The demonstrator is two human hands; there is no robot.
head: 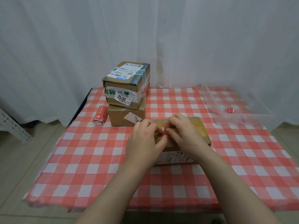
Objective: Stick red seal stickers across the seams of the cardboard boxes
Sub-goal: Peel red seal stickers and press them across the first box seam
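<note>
Two hands together: left hand (145, 140) and right hand (183, 134) pinch red seal sticker (165, 133) over cardboard box (199, 126). Stacked boxes (127, 88) behind-left.

A small red seal sticker (165, 133) is pinched by the left hand (145, 138) and the right hand (184, 133) over the taped top of a flat brown cardboard box (198, 126), a taped brown box with white labels (127, 84) sits stacked on a plain brown cardboard box (124, 118) behind it at the left, and a folded red sticker strip (100, 117) lies just beside that stack.
</note>
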